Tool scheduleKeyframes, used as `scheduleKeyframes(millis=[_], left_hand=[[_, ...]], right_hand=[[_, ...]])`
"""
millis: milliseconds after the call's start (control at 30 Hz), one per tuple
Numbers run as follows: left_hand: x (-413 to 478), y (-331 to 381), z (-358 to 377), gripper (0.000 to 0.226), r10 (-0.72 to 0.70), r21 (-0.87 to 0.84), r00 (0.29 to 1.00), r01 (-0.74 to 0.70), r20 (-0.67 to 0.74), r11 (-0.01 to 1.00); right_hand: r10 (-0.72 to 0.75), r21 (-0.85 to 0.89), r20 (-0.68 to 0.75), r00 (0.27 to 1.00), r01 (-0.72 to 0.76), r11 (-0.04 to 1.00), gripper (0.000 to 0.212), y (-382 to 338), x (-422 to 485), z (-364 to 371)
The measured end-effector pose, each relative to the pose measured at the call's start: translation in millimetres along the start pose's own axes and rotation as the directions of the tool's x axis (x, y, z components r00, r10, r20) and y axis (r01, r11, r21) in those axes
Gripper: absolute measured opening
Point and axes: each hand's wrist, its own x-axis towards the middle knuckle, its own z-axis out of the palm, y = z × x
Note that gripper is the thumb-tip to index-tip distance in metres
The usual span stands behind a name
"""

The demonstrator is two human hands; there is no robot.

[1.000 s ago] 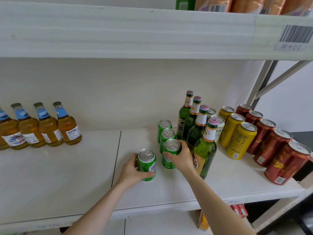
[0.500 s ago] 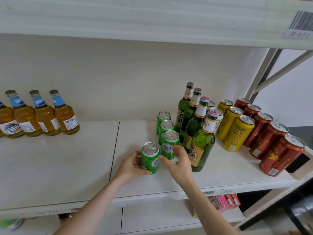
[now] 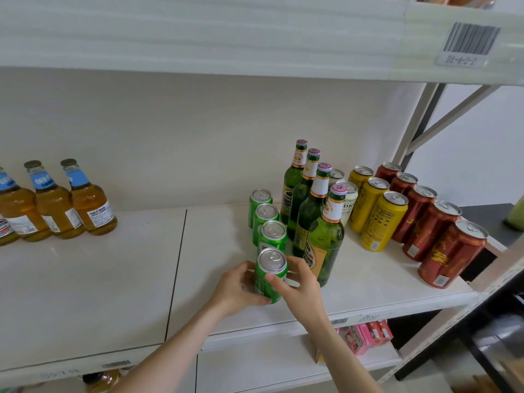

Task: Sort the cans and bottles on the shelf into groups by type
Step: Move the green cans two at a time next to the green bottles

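A green can (image 3: 269,275) stands at the front of a row of three more green cans (image 3: 265,215) on the white shelf (image 3: 113,279). My left hand (image 3: 236,290) grips its left side and my right hand (image 3: 299,287) curls round its right side, thumb on its front. Just right of the cans stands a row of green glass bottles (image 3: 312,211). Further right stand yellow cans (image 3: 381,217) and a row of red cans (image 3: 433,228). White cans (image 3: 348,202) show behind the bottles. Amber bottles (image 3: 56,205) with blue neck labels stand far left.
The shelf above (image 3: 255,38) overhangs with a barcode label (image 3: 470,41). A slanted metal brace (image 3: 442,117) rises at the right end. Pink packs (image 3: 365,334) lie on the shelf below. A wide bare stretch of shelf lies between the amber bottles and the green cans.
The held green can has moved right into line with the front of the green can row. My right hand left the neighbouring can and now holds this one too.
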Motion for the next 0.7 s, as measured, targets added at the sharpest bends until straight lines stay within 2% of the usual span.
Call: scheduleKeyframes(millis=[333,700], left_hand=[[12.5,11.1,18.6,0.063,0.031,0.053,0.999,-0.03,-0.011,0.998],[18.8,5.0,19.3,0.058,0.02,0.082,0.998,-0.016,-0.054,0.997]], right_hand=[[-0.001,0.021,-0.082,0.997,0.003,1.0,0.047,7.5,5.1,-9.4],[-0.004,-0.002,-0.076,0.997,0.004,1.0,0.051,10.9,10.2,-7.0]])
